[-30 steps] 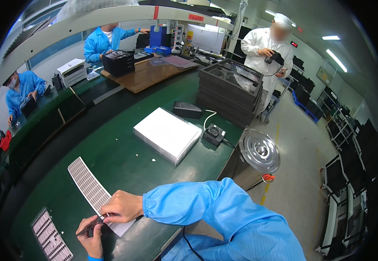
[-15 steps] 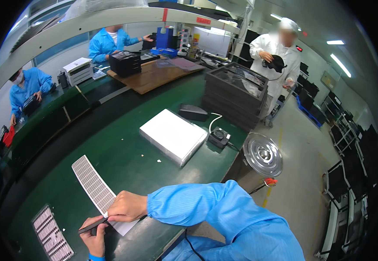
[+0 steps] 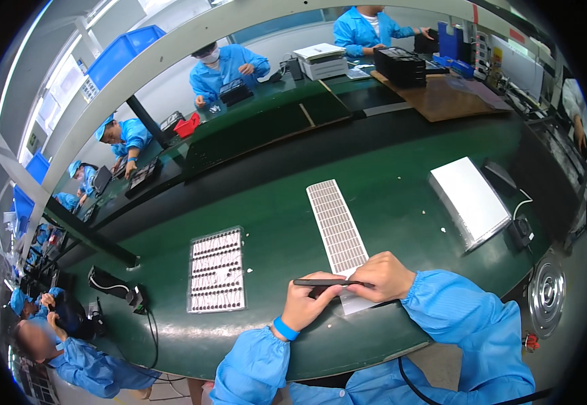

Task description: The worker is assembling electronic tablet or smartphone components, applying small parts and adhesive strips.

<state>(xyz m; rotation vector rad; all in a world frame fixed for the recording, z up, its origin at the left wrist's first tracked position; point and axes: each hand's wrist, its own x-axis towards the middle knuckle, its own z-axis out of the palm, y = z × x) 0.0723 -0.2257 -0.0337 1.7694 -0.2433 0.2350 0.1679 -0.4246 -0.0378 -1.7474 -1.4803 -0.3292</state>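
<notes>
Between the thumb and fingers of my left hand (image 3: 310, 304), a thin flat dark piece (image 3: 320, 282) is held nearly level, edge toward me. My right hand (image 3: 384, 275) is closed, its fingertips pinched at the right end of that same piece. What kind of part it is does not show. Under and beyond my hands lies a long white sheet of small greyish rectangular labels (image 3: 337, 226), its blank near end by my right hand. Left of my hands rests a clear tray (image 3: 217, 270) with rows of small black parts with thin leads.
A white plastic-wrapped box (image 3: 469, 202) and a black power adapter (image 3: 523, 231) stand at the right of the green bench (image 3: 280, 202). Another black adapter (image 3: 137, 297) with cable sits at left. A metal lidded bin (image 3: 546, 293) is beyond the right edge. Co-workers work across and at left.
The view has swung left, so the bench items appear farther right and more co-workers show. Both hands still have the dark piece, now turned level.
</notes>
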